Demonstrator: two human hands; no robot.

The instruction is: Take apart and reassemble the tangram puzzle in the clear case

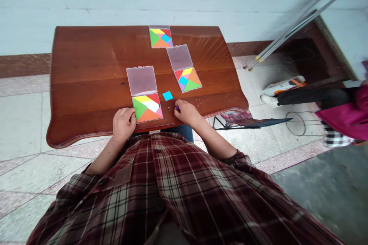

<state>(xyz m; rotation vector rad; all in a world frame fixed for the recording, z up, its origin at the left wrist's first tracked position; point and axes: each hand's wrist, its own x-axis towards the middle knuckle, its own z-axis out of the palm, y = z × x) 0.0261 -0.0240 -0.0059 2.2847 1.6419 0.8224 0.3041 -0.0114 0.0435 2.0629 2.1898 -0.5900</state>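
My right hand [187,112] rests on the wooden table [86,61], its fingers pinched on a small purple tangram piece [177,108]. A blue tangram piece [167,95] lies loose on the wood to the left of that hand. Closest to me is an opened tangram case [147,115] with green, yellow, red, orange and pink pieces and a white gap; its clear lid [142,80] is folded back flat. Curled fingers of my left hand [123,123] grip the left edge of this case.
A second opened case [188,79] lies to the right with its clear lid [179,57] folded back. A third tangram case [160,38] sits near the wall. Beyond the table's right side are a folding stool [238,118], crutches [276,42] and a seated person's leg [301,97].
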